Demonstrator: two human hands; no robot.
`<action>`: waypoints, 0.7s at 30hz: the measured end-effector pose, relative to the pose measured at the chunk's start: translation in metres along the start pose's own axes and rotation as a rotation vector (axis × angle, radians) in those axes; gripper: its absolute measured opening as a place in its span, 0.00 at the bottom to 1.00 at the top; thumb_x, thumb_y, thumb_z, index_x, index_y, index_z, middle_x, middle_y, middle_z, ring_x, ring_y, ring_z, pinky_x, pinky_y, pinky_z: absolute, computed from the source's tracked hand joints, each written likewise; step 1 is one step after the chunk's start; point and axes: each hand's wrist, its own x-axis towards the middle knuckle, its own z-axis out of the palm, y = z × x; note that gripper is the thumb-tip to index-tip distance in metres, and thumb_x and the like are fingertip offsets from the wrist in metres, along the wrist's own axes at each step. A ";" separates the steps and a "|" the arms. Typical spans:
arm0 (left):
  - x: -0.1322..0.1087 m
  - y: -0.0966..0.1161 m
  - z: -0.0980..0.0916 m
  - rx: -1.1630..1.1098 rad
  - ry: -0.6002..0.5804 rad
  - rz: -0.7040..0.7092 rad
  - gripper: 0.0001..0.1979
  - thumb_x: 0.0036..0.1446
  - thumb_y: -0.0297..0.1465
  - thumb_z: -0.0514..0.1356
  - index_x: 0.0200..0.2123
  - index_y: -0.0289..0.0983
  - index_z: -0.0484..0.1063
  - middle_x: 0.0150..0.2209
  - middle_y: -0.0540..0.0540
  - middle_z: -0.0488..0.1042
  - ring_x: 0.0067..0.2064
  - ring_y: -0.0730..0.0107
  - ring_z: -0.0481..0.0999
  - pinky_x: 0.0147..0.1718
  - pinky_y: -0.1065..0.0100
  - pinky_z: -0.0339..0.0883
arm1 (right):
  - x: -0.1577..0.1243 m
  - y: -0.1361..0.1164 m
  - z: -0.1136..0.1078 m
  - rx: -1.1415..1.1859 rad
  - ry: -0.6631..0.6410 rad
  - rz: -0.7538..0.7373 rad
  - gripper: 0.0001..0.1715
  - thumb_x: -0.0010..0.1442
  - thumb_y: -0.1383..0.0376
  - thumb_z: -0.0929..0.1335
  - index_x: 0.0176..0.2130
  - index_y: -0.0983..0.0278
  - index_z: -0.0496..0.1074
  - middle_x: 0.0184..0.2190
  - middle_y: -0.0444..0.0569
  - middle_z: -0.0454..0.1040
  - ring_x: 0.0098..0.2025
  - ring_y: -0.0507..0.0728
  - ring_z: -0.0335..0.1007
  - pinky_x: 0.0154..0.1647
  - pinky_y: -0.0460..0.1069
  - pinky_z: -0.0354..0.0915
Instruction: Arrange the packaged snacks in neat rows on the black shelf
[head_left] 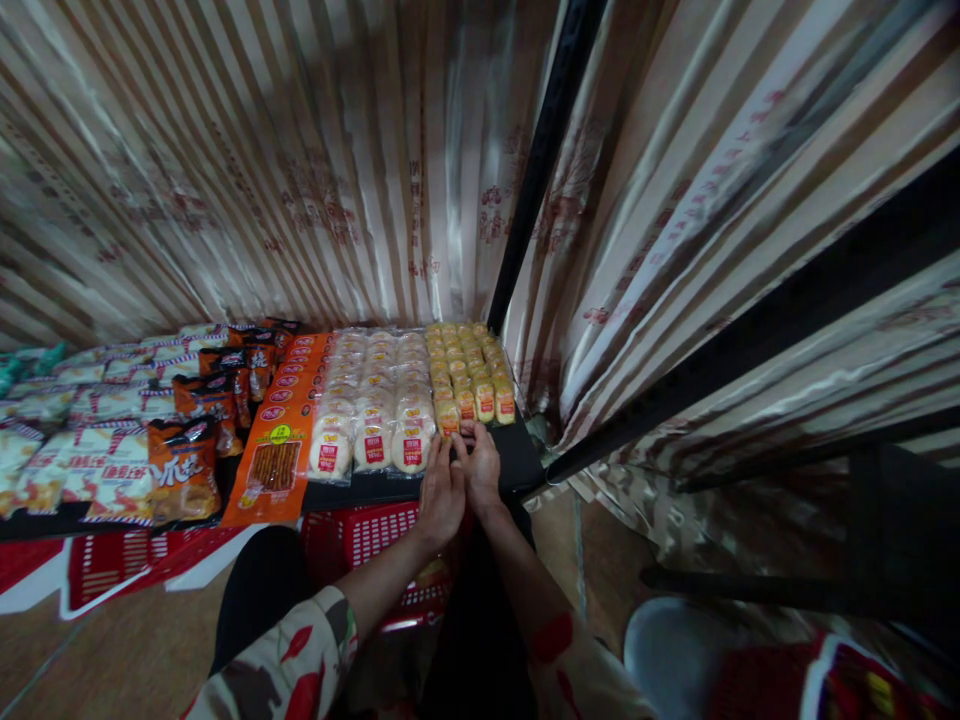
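Observation:
Both hands meet at the front edge of a shelf (517,455), at the near end of rows of small yellow wrapped cakes (469,365). My left hand (441,497) is closed, its fingertips at the bottom of the front-left yellow cake pack (448,416). From the right, my right hand (480,465) has its bent fingers against the same pack. The fingers partly cover its lower edge. Left of it lie rows of round white wrapped cakes (412,440) with red labels, nearly touching the yellow ones.
Orange bags of stick snacks (274,465), dark orange snack bags (184,470) and white snack packs (112,465) fill the shelf leftward. A red basket (382,535) stands below. Black metal posts (551,150) and patterned curtains (360,150) rise behind and to the right.

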 end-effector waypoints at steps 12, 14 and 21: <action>0.006 0.000 0.005 -0.054 0.003 -0.007 0.21 0.60 0.30 0.47 0.55 0.34 0.62 0.63 0.39 0.55 0.65 0.63 0.50 0.63 0.58 0.43 | -0.002 0.005 0.002 0.008 0.033 -0.075 0.15 0.56 0.64 0.61 0.41 0.63 0.71 0.40 0.52 0.69 0.40 0.56 0.67 0.45 0.53 0.66; 0.006 0.002 0.004 -0.060 -0.011 0.000 0.20 0.61 0.31 0.46 0.55 0.33 0.62 0.63 0.38 0.54 0.65 0.64 0.50 0.63 0.58 0.42 | -0.006 0.003 0.001 0.008 0.034 -0.057 0.17 0.56 0.65 0.60 0.44 0.63 0.70 0.41 0.53 0.68 0.38 0.55 0.67 0.43 0.52 0.67; 0.004 0.005 0.000 -0.095 -0.030 0.001 0.21 0.62 0.34 0.46 0.54 0.33 0.63 0.63 0.39 0.54 0.65 0.65 0.51 0.63 0.60 0.42 | -0.014 -0.003 -0.001 0.034 -0.016 -0.040 0.19 0.55 0.68 0.58 0.43 0.61 0.72 0.41 0.50 0.68 0.42 0.54 0.67 0.47 0.49 0.65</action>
